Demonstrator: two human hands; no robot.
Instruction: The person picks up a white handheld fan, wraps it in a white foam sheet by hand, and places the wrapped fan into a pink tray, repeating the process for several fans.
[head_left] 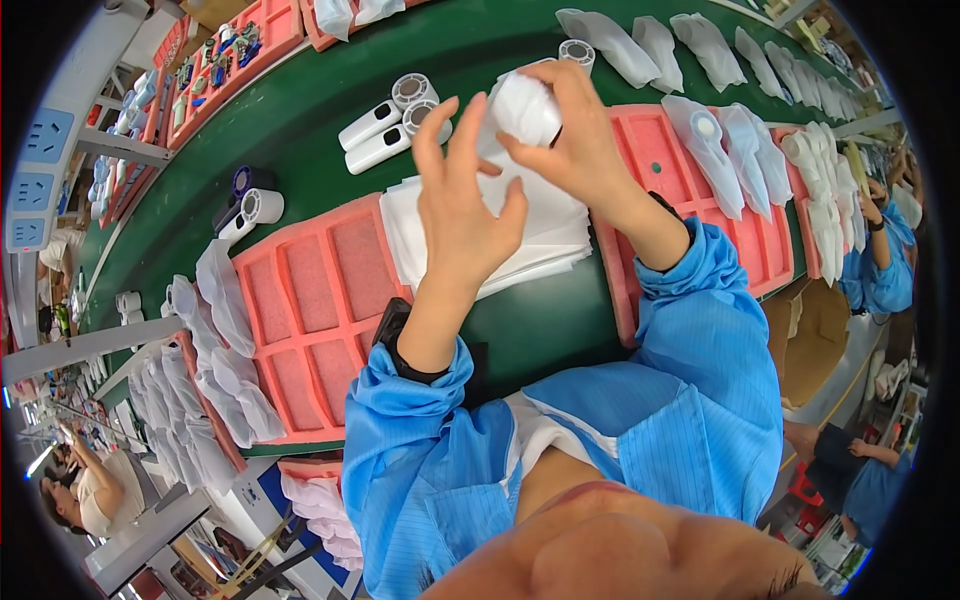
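My right hand (585, 140) grips a white-wrapped bundle (527, 106) whose contents I cannot make out, above a stack of thin white sheets or bags (545, 240). To the left of it my left hand (465, 220) is raised over the stack, fingers spread and holding nothing. Two white handheld devices with round, ringed ends, like small fans (372, 125), lie side by side just beyond my left hand. Another ringed round end (577, 52) shows behind my right hand.
A pink compartment tray (345, 245) lies left of the stack, with wrapped items (225, 300) along its outer side. At right, another pink tray (650, 155) bears several wrapped devices (745, 150). More wrapped pieces (655, 50) line the green bench's (320, 65) far side. Dark and white devices (262, 206) sit at left.
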